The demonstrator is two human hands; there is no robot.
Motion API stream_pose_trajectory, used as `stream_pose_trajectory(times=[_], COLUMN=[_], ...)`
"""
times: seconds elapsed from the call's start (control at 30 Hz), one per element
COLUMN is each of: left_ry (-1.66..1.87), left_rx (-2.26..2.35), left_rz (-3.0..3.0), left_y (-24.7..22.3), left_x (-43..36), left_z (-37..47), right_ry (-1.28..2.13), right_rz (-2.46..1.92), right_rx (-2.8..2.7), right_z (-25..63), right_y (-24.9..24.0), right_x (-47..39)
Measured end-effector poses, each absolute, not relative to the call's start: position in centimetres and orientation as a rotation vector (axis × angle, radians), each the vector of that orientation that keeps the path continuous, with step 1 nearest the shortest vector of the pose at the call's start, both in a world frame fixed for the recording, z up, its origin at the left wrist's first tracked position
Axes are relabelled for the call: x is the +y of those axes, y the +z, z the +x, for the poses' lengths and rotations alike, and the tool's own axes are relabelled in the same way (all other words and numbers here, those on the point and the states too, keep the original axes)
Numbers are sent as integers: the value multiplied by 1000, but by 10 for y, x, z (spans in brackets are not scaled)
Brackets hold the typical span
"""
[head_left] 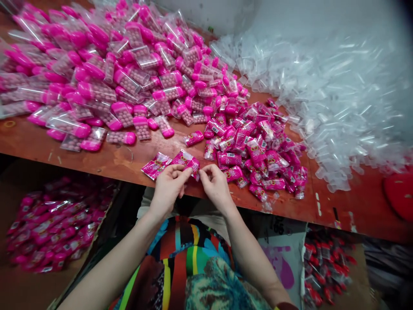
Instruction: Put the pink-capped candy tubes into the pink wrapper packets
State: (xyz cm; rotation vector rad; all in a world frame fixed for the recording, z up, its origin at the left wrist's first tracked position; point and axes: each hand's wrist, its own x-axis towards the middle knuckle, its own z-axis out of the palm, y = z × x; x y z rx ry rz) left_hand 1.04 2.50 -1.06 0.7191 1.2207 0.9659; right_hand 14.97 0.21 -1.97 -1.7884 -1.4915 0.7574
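Observation:
My left hand (170, 188) is closed, thumb and fingers pinching a shiny pink printed wrapper (184, 158) at the table's front edge. The fingers of my right hand (215, 188) are pinched together at the right end of that same wrapper. A second pink wrapper (156, 166) lies flat just left of it. Right of my hands is a heap of small pink wrapped packets (254, 148), one packet (194, 138) lying apart. Behind is a big pile of clear tubes with pink caps (124, 82), filled with small pink balls.
Clear plastic sleeves (335, 94) are heaped at the right of the red-brown table (97, 161). Below on the left, a carton holds pink packets (54, 228). A box of red-capped pieces (329, 267) stands below right. A red round object (400, 196) sits at the right edge.

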Motion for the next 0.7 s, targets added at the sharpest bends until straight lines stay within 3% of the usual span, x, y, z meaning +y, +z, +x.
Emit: stream_pose_trajectory(times=[0.23,0.47,0.7], left_ry=[825,801,927], left_rx=[1102,1125,1124], left_rz=[757,770,597], left_y=[1,-3,1], left_x=[26,35,52], left_z=[20,16,14], right_ry=[856,1380,1119], right_rz=[-1594,-1263,-1335], right_rx=[-1056,-825,-1062], right_z=[140,148,127], right_y=[-21,-13,-12], right_x=[-4,10,31])
